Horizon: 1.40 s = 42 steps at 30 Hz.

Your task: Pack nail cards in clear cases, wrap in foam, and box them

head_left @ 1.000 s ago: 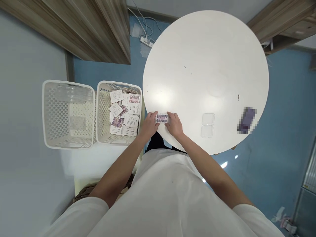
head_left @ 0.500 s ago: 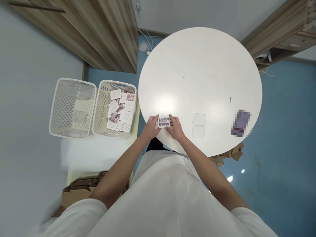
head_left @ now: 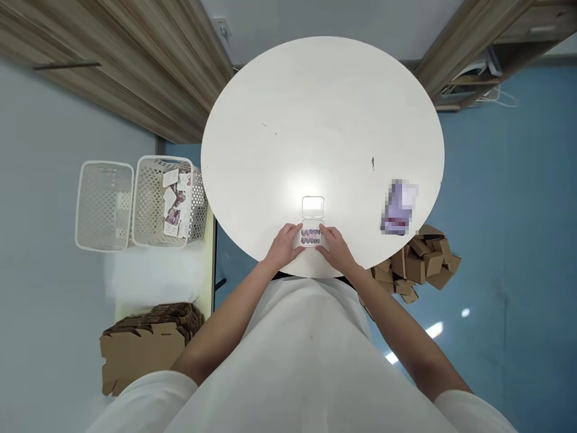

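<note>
A small card with two rows of purple nail-like pieces (head_left: 311, 236) is at the near edge of the round white table (head_left: 324, 96), over the near half of a clear hinged case. The case's clear lid (head_left: 312, 207) lies open beyond it. My left hand (head_left: 285, 245) grips the card's left side, thumb and fingers at its corners. On the right side, my right hand (head_left: 335, 246) holds the card the same way. Whether the card rests fully inside the case cannot be made out.
A blurred purple object (head_left: 398, 207) lies on the table's right. Left of the table, one white basket (head_left: 141, 201) holds cards and another (head_left: 81, 207) clear cases. Flattened cardboard (head_left: 142, 352) lies lower left; small brown boxes (head_left: 415, 264) sit beyond the table's right edge.
Both hands have brought the card to the clear case, which was apart on the right before. The view has shifted, so the table now appears farther left.
</note>
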Each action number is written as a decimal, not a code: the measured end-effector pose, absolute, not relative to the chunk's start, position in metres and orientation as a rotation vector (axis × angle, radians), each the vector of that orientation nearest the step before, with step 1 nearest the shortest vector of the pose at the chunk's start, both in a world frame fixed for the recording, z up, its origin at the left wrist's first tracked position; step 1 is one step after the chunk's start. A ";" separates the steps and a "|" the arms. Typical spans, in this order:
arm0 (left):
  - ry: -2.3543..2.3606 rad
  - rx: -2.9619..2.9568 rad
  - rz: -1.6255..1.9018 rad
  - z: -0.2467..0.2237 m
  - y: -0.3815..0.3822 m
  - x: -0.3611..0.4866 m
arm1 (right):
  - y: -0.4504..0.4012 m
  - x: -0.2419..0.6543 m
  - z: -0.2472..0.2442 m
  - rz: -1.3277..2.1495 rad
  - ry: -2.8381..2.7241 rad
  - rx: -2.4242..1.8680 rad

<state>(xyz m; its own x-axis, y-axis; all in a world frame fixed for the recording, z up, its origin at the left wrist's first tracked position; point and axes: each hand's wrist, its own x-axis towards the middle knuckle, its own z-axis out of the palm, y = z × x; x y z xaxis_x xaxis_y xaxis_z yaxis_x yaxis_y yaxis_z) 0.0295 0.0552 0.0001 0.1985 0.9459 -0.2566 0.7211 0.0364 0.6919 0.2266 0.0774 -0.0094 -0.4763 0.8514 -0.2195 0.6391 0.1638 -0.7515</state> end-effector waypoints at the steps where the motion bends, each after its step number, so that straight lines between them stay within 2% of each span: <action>1: 1.583 1.749 0.375 -0.001 0.057 0.034 | 0.079 0.232 -0.011 1.185 -2.216 -1.446; 15: 1.695 1.643 0.291 -0.018 0.063 0.049 | 0.098 0.232 -0.028 1.063 -2.422 -1.467; 30: 1.667 1.684 0.256 -0.017 0.061 0.053 | 0.095 0.233 -0.031 1.116 -2.374 -1.474; 34: 1.686 1.529 0.362 -0.016 0.058 0.055 | 0.093 0.232 -0.026 1.169 -2.262 -1.505; 42: 1.825 0.887 0.598 -0.024 0.056 0.063 | 0.094 0.223 -0.015 1.507 -1.805 -1.699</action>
<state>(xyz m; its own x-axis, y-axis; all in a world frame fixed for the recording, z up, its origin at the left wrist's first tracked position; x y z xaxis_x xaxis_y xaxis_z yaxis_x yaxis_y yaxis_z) 0.0633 0.0560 -0.0244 -0.2510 0.7910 -0.5579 0.3074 0.6117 0.7289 0.2233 0.0944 -0.0149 -0.2949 0.8422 -0.4514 0.5947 -0.2080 -0.7766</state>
